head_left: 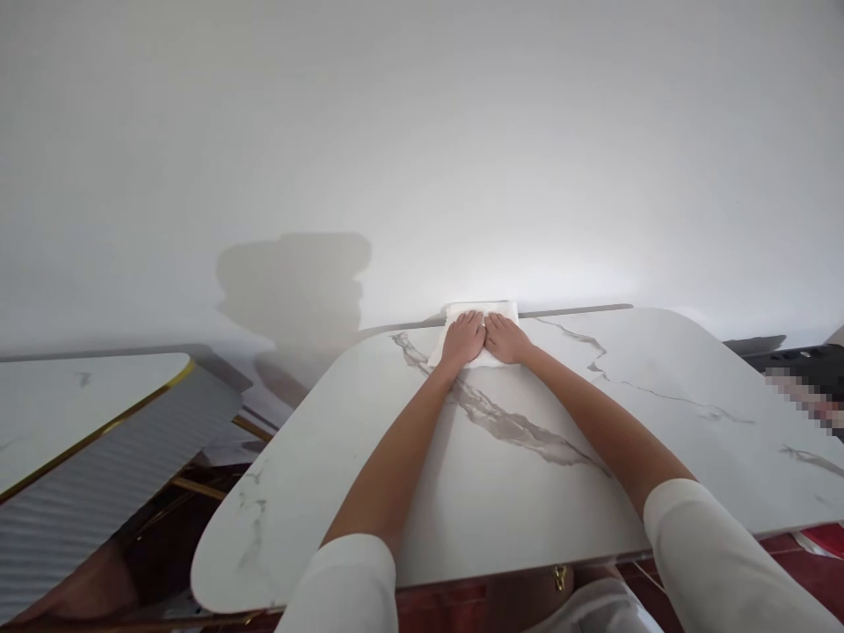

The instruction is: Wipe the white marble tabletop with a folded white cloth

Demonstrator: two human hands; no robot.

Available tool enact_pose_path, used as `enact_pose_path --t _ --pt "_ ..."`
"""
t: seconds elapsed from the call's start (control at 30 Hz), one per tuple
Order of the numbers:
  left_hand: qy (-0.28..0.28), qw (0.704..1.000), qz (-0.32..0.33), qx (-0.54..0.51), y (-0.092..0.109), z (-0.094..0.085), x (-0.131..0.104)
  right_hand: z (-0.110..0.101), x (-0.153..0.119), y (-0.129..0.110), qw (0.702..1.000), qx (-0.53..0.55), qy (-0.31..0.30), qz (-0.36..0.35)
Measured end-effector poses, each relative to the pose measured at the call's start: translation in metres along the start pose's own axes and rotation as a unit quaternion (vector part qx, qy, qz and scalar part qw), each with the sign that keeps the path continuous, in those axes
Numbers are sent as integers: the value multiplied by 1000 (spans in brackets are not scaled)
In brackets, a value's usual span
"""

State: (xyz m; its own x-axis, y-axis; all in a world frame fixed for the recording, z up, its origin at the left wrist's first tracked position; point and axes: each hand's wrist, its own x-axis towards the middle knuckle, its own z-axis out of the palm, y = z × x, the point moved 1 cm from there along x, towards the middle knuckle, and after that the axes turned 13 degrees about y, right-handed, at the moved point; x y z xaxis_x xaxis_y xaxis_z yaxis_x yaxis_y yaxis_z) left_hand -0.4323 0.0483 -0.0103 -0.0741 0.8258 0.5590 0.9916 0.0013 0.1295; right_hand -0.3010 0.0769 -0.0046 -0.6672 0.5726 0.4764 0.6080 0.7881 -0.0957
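Observation:
A white cloth (501, 309) lies at the far edge of a white marble-patterned table (527, 519), close to the wall. My left hand (464, 338) rests flat on the cloth's left part, palm down with the fingers stretched forward. Beside it, my right hand (506, 338) lies flat on the right part, its fingertips near those of my left hand. Both arms reach straight across the tabletop. Grey-brown veins run over the surface beneath and around them.
A pale wall (462, 158) rises behind the table. On the left stands another marble-topped piece (85, 396) with a gold edge and ribbed grey side. A black object (808, 365) is at the right, by a blurred patch. Red flooring shows below.

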Motion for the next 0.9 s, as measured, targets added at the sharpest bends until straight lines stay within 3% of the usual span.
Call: enact_pose_path --t 0.33,0.67,0.9 --pt "12 1000 -16 15 0 4 11 6 10 3 1000 -1 -2 16" --pt "16 999 -26 12 42 10 15 -3 -9 37 1000 -7 3 28" --pt "-12 1000 -26 -12 48 5 10 -12 -19 27 997 -32 9 71"
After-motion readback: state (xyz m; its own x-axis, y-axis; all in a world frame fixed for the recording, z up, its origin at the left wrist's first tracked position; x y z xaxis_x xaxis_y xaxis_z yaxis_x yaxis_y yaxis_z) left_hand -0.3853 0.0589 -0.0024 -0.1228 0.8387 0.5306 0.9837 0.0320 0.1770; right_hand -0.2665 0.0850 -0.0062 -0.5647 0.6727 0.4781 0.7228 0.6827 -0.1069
